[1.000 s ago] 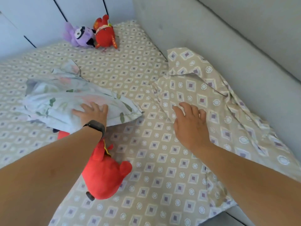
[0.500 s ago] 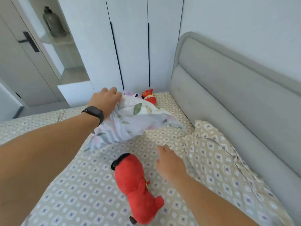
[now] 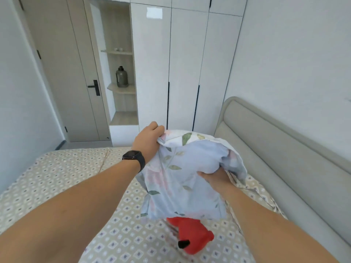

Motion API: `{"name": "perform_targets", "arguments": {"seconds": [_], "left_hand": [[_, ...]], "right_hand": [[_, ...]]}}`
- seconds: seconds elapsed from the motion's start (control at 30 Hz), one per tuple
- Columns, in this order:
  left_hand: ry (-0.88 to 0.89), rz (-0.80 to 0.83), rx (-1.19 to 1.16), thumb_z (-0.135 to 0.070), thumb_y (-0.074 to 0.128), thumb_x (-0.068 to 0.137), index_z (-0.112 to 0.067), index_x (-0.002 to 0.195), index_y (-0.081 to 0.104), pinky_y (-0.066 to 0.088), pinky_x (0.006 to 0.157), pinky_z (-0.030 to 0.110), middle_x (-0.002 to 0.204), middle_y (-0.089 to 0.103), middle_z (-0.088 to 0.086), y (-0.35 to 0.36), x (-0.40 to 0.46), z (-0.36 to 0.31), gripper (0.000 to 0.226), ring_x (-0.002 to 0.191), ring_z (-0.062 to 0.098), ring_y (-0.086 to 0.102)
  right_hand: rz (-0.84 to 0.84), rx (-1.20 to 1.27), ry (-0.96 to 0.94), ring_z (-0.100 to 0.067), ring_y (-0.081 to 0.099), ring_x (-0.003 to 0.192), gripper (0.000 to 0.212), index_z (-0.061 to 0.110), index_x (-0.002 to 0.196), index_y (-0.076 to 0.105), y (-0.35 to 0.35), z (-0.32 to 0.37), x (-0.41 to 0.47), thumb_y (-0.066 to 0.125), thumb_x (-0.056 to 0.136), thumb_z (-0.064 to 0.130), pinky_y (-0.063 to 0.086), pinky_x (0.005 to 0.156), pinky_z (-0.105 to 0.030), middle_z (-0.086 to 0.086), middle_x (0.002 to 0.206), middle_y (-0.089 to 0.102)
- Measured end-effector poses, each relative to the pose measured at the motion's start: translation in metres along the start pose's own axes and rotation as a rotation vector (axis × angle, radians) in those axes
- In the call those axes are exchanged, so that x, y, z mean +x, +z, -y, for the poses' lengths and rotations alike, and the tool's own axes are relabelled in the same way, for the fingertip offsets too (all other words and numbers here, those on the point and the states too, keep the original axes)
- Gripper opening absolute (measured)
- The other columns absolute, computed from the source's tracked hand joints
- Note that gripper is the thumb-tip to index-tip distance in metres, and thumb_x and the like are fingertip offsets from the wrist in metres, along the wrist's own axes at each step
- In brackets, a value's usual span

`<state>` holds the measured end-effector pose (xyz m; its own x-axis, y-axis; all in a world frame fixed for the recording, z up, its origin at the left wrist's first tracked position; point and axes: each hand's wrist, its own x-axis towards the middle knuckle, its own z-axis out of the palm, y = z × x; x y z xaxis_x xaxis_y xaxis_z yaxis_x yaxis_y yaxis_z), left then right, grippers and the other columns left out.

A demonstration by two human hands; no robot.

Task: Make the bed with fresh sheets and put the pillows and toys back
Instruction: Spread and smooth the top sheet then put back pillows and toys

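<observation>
The patterned fitted sheet (image 3: 57, 179) already covers the bed, so judging by that the sheet step looks done, while pillows and toys remain. The floral pillow (image 3: 182, 173) is lifted clear of the mattress near the headboard (image 3: 281, 141) end; it is pale blue with leaves and pink blooms, soft and sagging. The left hand (image 3: 148, 139) pinches its top edge, the right hand (image 3: 214, 178) grasps its middle. A red plush toy (image 3: 191, 234) lies below it on the sheet.
</observation>
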<state>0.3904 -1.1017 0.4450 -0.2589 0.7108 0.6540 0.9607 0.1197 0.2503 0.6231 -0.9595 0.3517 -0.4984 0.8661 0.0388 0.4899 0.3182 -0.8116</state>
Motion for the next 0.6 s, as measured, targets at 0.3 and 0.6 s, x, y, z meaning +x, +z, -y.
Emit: {"name": "perform_targets", "arguments": {"seconds": [0.3,0.6], "left_hand": [[-0.76,-0.4,-0.357,-0.022,0.079,0.083,-0.013,0.141,0.038,0.03,0.102,0.024,0.135,0.033,0.002,-0.107,-0.161,0.02,0.071,0.117,0.004,0.03],[-1.29,-0.213,-0.902,-0.051,0.085,0.064,-0.034,0.157,-0.008,0.036,0.111,0.042,0.164,0.02,0.002,-0.204,-0.412,0.034,0.132,0.147,0.026,0.031]], "right_hand": [[-0.019,0.531,-0.191,-0.006,0.063,0.104,0.016,0.03,0.112,0.066,0.061,0.097,-0.119,0.066,0.097,0.022,0.044,0.089,-0.026,0.017,0.106,0.069],[0.392,0.683,-0.188,-0.005,0.068,0.105,0.01,0.033,0.101,0.071,0.161,0.198,-0.266,0.066,0.098,0.025,0.05,0.092,-0.026,0.018,0.103,0.075]]}}
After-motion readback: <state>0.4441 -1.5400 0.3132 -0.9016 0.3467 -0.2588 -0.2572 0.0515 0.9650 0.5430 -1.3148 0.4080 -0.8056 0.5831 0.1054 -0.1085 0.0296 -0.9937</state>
